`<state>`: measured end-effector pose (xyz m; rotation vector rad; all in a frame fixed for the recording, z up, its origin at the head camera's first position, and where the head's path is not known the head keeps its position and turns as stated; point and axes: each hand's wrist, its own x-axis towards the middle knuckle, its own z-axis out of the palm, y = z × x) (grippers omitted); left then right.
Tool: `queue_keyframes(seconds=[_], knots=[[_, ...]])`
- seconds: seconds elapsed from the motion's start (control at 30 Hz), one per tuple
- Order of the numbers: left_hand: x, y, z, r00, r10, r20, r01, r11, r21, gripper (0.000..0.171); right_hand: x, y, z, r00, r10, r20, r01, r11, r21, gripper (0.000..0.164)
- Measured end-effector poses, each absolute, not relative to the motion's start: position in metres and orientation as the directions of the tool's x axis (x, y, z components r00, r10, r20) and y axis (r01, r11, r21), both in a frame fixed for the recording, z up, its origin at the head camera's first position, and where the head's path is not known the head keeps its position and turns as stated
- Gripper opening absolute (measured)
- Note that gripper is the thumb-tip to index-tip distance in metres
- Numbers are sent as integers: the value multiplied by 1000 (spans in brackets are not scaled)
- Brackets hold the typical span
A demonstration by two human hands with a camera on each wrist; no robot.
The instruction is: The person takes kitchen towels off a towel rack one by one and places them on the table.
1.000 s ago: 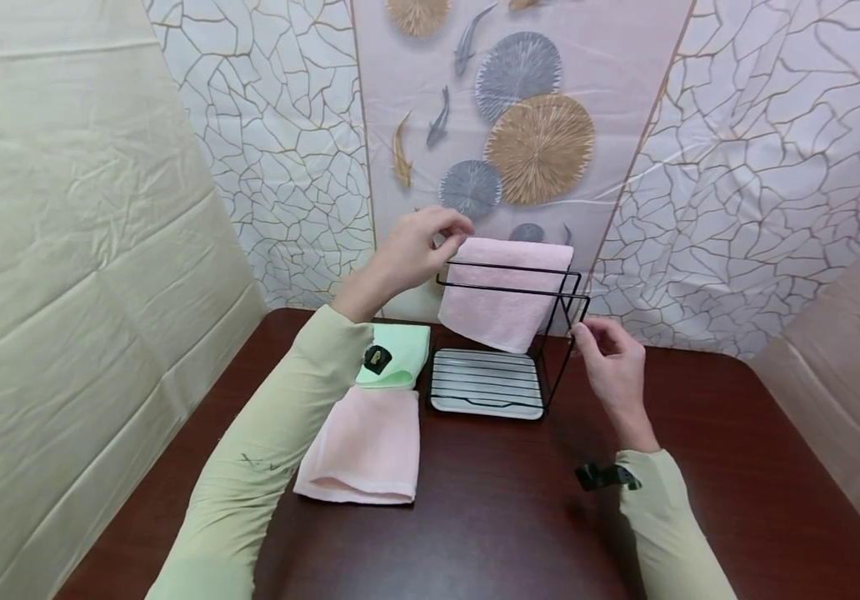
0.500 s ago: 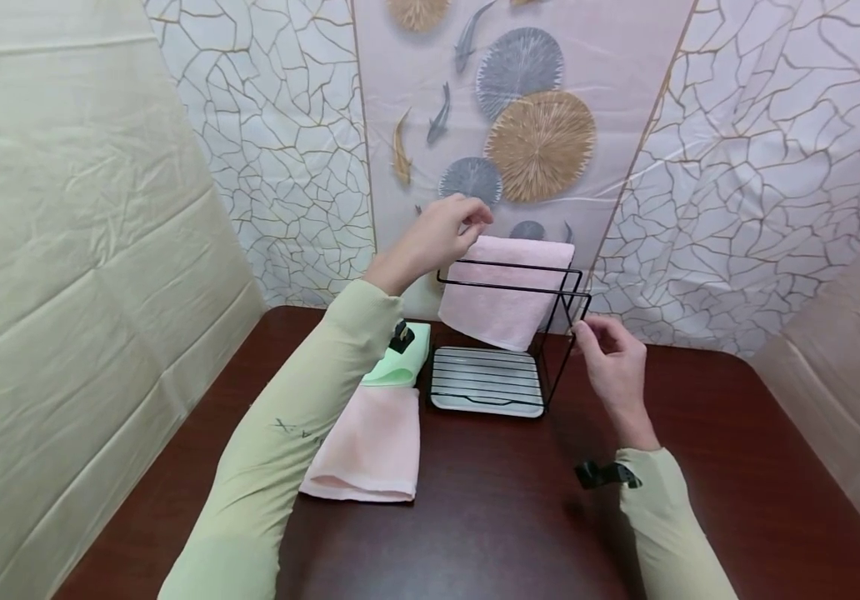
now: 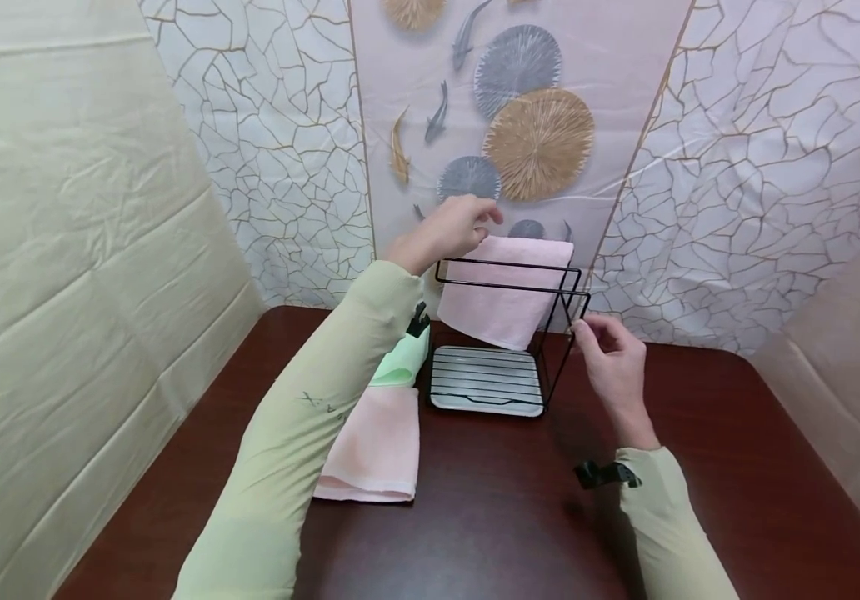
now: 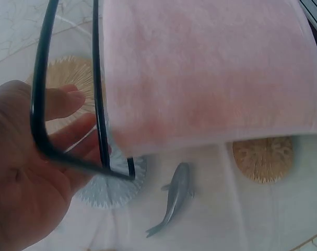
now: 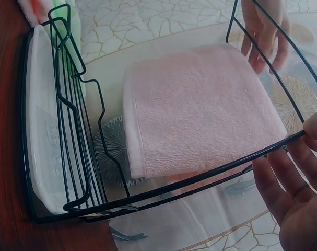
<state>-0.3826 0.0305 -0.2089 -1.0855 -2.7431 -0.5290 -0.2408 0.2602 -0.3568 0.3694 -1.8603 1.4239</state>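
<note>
A black wire rack (image 3: 571, 342) stands at the back of the table, and a pink towel (image 3: 501, 312) hangs folded over its rear bar. My right hand (image 3: 616, 367) holds the rack's right upright between thumb and fingers; the right wrist view shows those fingers (image 5: 276, 183) on the wire. At the upper left corner of the rack is my left hand (image 3: 454, 229), beside the towel's top edge. In the left wrist view its loosely bent fingers (image 4: 77, 130) lie behind the bars and hold nothing. The left forearm partly covers a green towel (image 3: 403, 362).
A white tray (image 3: 486, 407) lies under the wires at the rack's base. Left of it, a folded peach towel (image 3: 381, 450) lies on the dark red table (image 3: 490, 517), in front of the green one. A patterned cloth wall (image 3: 310, 125) stands close behind the rack.
My left hand has moved right along the top of the hanging towel, and its fingers have loosened. The forearm now covers more of the green and peach towels. The right hand stays put.
</note>
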Motion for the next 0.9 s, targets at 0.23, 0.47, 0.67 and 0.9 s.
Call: queue_keyframes(seconds=[0.23,0.47,0.67,0.9], knots=[[-389,48,-212,-702,671,238,711,647,276,36,-240,262,-356,-681,204,704,-615,362,-700,16],[-391,55,-213,-690,695,202,721,637,274,41,-243,260,-357,-677,200,708,-622,359,-696,16],[-392,63,-213,-701,701,129,709,667,227,36,-242,260,-357,-666,224,711,-624,354,-696,15],[-393,71,-213,-732,680,30,676,721,153,46,-244,257,-358,-655,217,724,-642,344,-685,16]])
